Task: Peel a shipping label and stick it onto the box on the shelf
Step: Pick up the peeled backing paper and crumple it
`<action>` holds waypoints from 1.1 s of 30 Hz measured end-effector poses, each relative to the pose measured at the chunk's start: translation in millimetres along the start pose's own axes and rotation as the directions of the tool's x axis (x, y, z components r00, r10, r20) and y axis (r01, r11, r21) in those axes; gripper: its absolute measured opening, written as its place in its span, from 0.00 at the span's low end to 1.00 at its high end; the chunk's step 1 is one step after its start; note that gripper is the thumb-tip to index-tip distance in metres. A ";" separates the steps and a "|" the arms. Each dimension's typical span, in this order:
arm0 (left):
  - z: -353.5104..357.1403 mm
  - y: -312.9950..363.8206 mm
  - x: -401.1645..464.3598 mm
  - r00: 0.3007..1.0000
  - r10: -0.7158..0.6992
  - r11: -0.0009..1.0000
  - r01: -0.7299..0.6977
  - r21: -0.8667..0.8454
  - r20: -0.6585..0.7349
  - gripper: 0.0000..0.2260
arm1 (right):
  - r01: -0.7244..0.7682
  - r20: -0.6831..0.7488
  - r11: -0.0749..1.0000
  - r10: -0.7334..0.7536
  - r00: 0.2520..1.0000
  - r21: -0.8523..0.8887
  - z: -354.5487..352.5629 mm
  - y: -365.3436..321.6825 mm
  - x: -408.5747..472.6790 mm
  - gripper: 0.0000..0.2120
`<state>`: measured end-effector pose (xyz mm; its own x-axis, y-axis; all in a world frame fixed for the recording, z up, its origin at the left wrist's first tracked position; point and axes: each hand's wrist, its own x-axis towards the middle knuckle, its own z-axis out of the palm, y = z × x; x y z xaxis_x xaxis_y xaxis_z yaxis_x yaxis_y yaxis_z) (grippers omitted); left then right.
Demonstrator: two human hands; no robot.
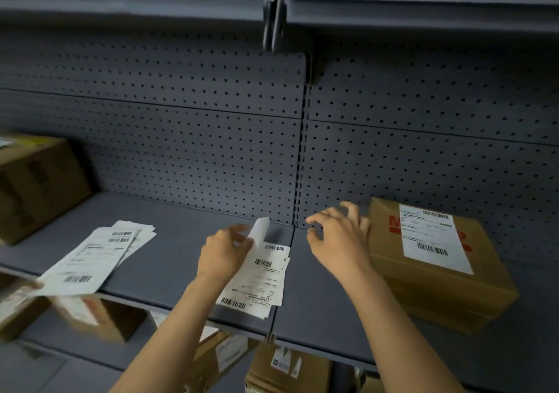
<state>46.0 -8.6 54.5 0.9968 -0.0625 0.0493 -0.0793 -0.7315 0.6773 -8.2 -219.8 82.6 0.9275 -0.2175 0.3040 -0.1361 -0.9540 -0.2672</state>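
Left of the brown cardboard box point(438, 268), already bearing a label: white paper label sheets point(260, 277), top corner pinched by left hand point(223, 253). Right hand point(338, 235) spread, empty. Peeling judged under way; liner separation needed next.

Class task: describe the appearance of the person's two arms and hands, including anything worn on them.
Both forearms are bare right up to the bottom edge of the picture, with no sleeves showing. The left hand and right hand wear no gloves, and no rings, watch or bracelets are visible. The picture is slightly blurred, so fine details cannot be told.
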 end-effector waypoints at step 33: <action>-57.5 -17.7 -1.6 0.985 -0.083 0.762 -0.033 -0.646 -0.149 0.10 | -0.141 0.201 0.554 -0.049 0.978 0.820 22.1 -101.4 30.7 0.09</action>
<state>46.1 43.6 84.7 0.9897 0.1009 0.1016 -0.0896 -0.1168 0.9891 41.8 -125.2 98.8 0.9841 -0.1245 0.1265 0.0793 -0.3289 -0.9410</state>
